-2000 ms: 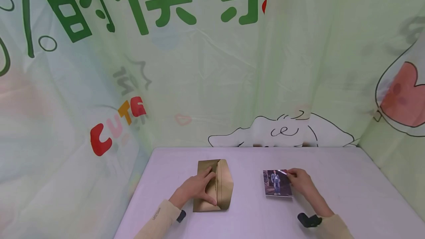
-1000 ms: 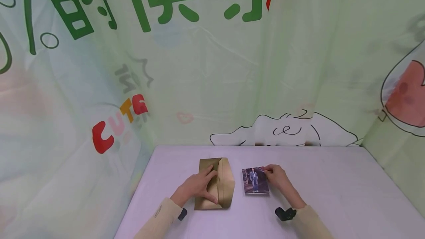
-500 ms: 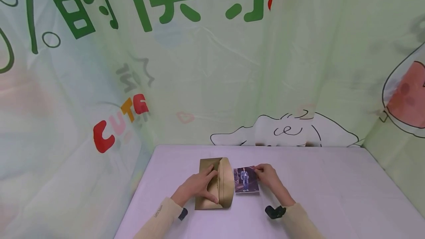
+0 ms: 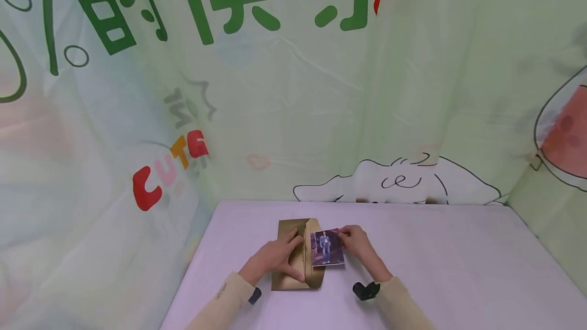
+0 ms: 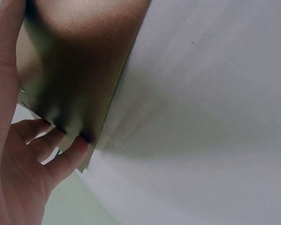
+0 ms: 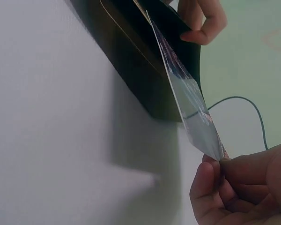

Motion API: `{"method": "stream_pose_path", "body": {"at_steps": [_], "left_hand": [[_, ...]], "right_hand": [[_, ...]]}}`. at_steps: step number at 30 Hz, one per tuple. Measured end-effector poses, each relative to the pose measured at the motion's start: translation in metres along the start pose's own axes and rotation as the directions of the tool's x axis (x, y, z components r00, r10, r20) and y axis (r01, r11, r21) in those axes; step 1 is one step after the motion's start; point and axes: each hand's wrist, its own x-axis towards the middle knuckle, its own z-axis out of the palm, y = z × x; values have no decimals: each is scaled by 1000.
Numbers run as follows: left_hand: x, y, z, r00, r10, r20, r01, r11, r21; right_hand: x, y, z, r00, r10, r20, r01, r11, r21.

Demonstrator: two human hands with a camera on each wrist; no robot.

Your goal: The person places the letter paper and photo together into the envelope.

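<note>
A gold-brown paper envelope (image 4: 297,259) lies on the table with its flap folded out to the right. My left hand (image 4: 276,257) spans it, thumb toward the near end and fingers toward the far end. In the left wrist view those fingertips press into the envelope (image 5: 89,51), which bulges. My right hand (image 4: 359,244) pinches a photo (image 4: 327,247) of a standing person by its far right corner. The photo overlaps the flap in the head view. In the right wrist view, the photo's (image 6: 196,105) leading edge reaches in front of the envelope's dark opening.
A pale lilac cloth covers the table (image 4: 449,264). Behind and at the left stands a printed curtain (image 4: 293,116) with green characters. A thin dark cable (image 6: 250,104) curves past in the right wrist view.
My right hand has carried the photo leftward from the right side of the table to over the envelope's flap. The left hand keeps its place on the envelope.
</note>
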Motion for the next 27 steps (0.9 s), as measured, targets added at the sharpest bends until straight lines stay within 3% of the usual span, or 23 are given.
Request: {"method": "stream_pose_path", "body": {"at_steps": [20,27], "left_hand": [[0,-1,-2,1000,-3,-13,3,1000,-15],[0,-2,1,1000,-2,-9,2,1000,-17]], "right_hand": [[4,-20,36,997,-79,2,78,996,45],[3,-26,50,997,-70,12,69,995,69]]}}
